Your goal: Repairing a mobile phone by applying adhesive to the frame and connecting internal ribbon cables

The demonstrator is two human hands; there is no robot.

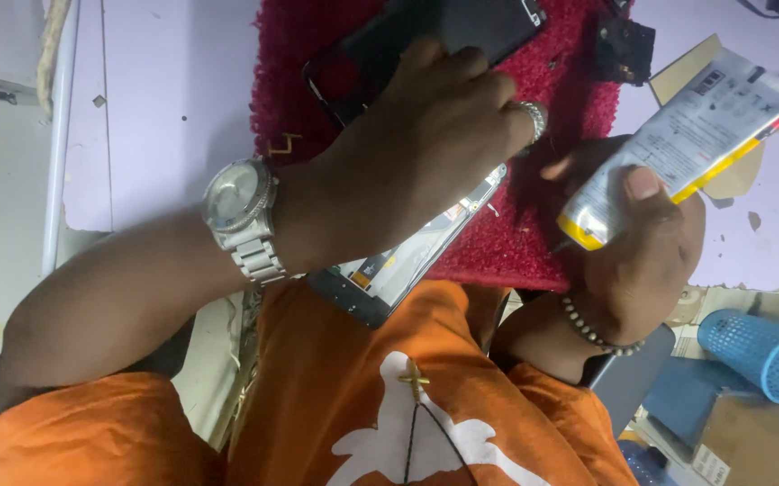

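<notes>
Battery pack [691, 135], the flat white one with the yellow edge, sits in the right hand [651, 252], pinched between the thumb on its printed face and the fingers tucked underneath. Its long axis runs on a diagonal, from the low end near the palm up and away toward the far right corner of the lilac table [164, 108]. So it's off to the right of the red mat [534, 243], with only its lower yellow corner hanging over the mat's edge.

Opened phone [407, 261] lies on the mat too, half hidden, also on a slant, poking out from under the left hand [425, 144] toward the orange shirt [362, 387]. That left hand is curled over, fingers bent and bunched, pressing down around the phone and a dark back cover [425, 40] beyond it. Can't tell exactly what the fingertips grip, the knuckles block it.

Key bit imo: the pack's low end points at the phone's upper end, just beside the left hand's ringed finger, close but apart. The right hand is clearly the nearer one to the pack, the left is nearer the phone. Blue basket [759, 346] sits off to the lower right, well apart.
</notes>
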